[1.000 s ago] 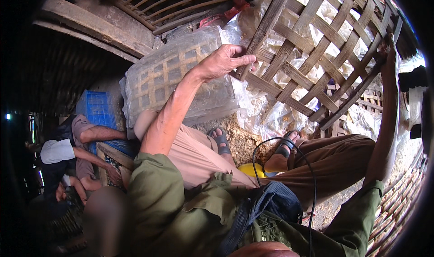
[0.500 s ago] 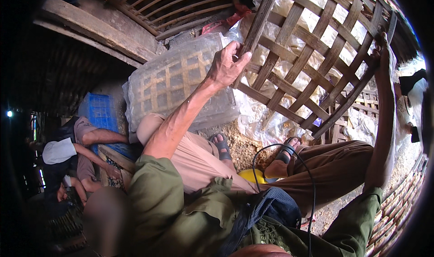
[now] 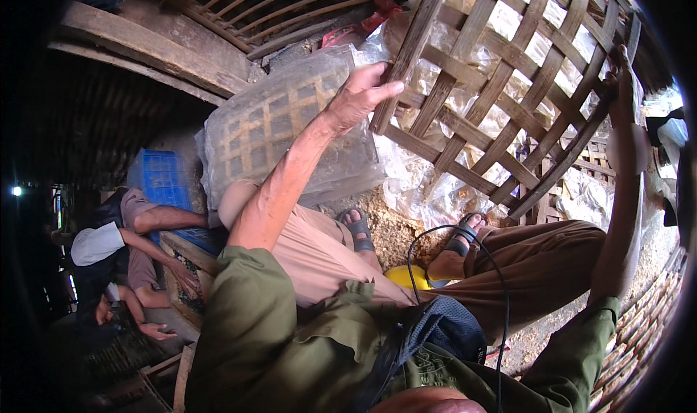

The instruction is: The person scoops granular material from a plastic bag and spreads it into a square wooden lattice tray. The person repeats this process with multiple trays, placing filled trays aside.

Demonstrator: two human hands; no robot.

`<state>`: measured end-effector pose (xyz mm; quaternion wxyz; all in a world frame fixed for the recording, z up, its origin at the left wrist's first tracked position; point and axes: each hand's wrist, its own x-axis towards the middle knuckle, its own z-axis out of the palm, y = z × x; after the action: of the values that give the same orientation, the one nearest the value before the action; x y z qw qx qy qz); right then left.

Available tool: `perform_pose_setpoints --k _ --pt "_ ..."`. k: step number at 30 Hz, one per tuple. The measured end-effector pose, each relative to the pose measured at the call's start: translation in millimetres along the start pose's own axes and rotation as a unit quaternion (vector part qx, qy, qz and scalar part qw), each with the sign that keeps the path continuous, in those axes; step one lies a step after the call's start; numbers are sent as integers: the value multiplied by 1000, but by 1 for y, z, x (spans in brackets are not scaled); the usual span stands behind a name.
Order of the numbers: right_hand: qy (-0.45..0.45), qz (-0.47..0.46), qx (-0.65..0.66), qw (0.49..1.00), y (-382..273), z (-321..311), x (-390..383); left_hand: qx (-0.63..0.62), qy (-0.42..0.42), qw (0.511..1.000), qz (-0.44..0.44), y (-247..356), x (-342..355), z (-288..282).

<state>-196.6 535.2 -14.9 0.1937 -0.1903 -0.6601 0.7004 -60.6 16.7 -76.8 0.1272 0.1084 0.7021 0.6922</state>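
Note:
A woven bamboo lattice panel point(image 3: 499, 102) with a wooden rim is raised at the upper right, over crumpled clear plastic. My left hand point(image 3: 363, 93) is closed on the panel's left rim, thumb along the front. At the far right, my right hand point(image 3: 618, 75) grips the panel's right edge, its fingers partly in shadow. Beside my left hand lies a flat stack of translucent plastic sheeting point(image 3: 279, 144) with a pale grid showing through. My sandalled feet rest on ground strewn with crumbs, near a round yellow object point(image 3: 399, 275) under a black cable.
On the left, a co-worker point(image 3: 102, 246) bends over a wooden tray point(image 3: 178, 253) beside a blue plastic crate point(image 3: 156, 173). A slatted wooden rack point(image 3: 283, 2) and beam point(image 3: 145, 42) are above. Another lattice point(image 3: 588, 162) lies behind the panel; bamboo slats point(image 3: 646, 340) line the lower right.
Both my hands have moved a little upward with the panel, which tilts slightly differently. The co-worker's lower hand now reaches out with fingers spread.

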Motion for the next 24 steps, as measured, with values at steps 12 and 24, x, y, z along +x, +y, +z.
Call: perform_pose_setpoints --k 12,24 --pt "-98 0 144 985 46 -41 52 249 14 963 -100 -19 -5 -1" --pt "-100 -73 153 980 -54 22 -87 486 63 864 116 -23 -7 14"
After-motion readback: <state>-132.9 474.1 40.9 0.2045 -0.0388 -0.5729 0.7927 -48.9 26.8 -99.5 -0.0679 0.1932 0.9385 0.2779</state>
